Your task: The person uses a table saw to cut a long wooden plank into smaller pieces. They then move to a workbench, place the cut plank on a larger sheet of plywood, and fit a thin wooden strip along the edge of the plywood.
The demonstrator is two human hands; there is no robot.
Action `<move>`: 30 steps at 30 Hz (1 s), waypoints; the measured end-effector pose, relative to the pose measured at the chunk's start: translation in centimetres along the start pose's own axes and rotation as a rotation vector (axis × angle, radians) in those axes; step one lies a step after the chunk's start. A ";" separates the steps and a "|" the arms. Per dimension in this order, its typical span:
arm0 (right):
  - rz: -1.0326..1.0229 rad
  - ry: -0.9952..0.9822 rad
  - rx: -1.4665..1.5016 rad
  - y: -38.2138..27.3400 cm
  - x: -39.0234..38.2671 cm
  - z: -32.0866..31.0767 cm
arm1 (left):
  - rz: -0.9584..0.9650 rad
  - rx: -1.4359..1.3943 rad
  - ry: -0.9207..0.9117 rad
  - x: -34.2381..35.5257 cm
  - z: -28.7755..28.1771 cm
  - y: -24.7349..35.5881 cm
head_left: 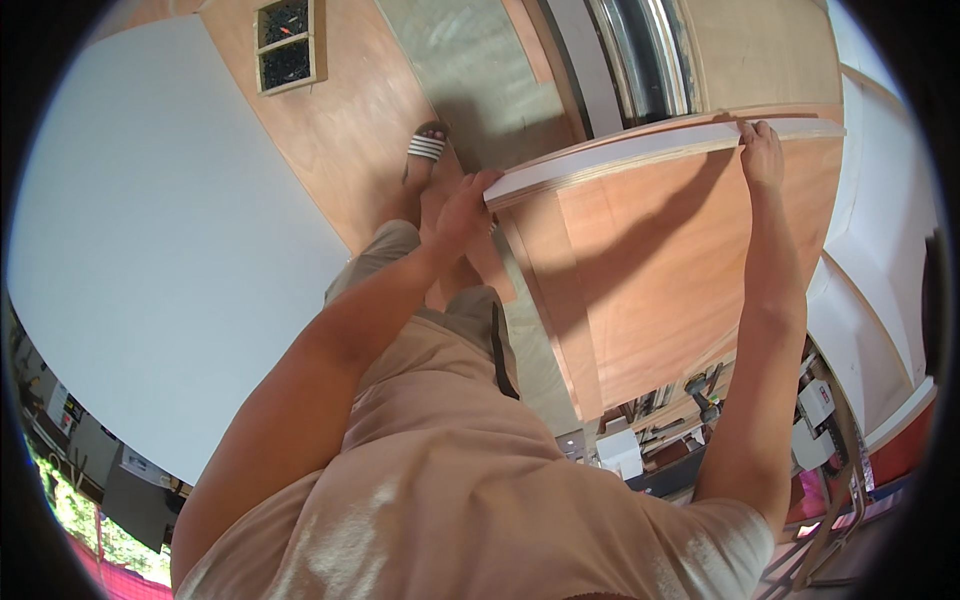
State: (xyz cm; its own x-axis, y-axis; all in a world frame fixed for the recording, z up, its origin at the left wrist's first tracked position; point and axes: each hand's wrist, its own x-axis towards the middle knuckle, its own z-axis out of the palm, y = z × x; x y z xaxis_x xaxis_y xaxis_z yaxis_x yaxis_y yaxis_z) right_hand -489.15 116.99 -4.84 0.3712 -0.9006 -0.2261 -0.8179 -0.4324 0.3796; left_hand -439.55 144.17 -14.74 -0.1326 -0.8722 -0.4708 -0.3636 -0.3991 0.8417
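A long narrow board with a white face and a pale plywood edge [620,150] runs across the upper right, along the top of a reddish plywood panel [660,290]. My left hand [465,210] is closed around the strip's left end. Near its right end my right hand [762,155] grips it, fingers curled over the far edge. Whether the strip is fixed to the panel or only rests against it, I cannot tell. My right arm's shadow falls across the panel.
A large white sheet [150,250] fills the left side. Beyond it lies plywood with a small wooden frame of dark screws [285,45]. My sandalled foot [427,145] stands near the strip. A glossy dark rail [645,60] is at the back; tools, including a drill [703,397], sit lower right.
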 end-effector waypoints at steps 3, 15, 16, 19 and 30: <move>-0.034 0.074 0.012 -0.5 0.0 0.7 | 0.033 0.040 0.022 -0.1 0.1 -0.6; 0.170 -0.103 -0.030 -4.3 -0.3 0.9 | -0.057 0.047 -0.030 0.1 -0.5 -0.3; 0.165 -0.077 -0.027 -4.8 -0.3 1.0 | 0.016 0.081 -0.031 0.3 -1.0 -0.1; 0.204 -0.134 -0.007 -7.4 -1.2 1.3 | 0.097 0.239 -0.162 0.3 -3.1 0.7; 0.448 0.291 0.561 -21.6 -7.4 -3.2 | -0.185 0.086 -0.630 7.7 -5.6 4.6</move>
State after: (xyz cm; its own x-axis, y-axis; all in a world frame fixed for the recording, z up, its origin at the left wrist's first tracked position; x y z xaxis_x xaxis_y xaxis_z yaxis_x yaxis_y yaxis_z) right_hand -472.80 132.92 -8.48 -0.0106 -0.9932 0.1157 -0.9887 -0.0069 -0.1496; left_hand -437.07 134.04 -12.95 -0.5658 -0.4488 -0.6917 -0.5006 -0.4796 0.7207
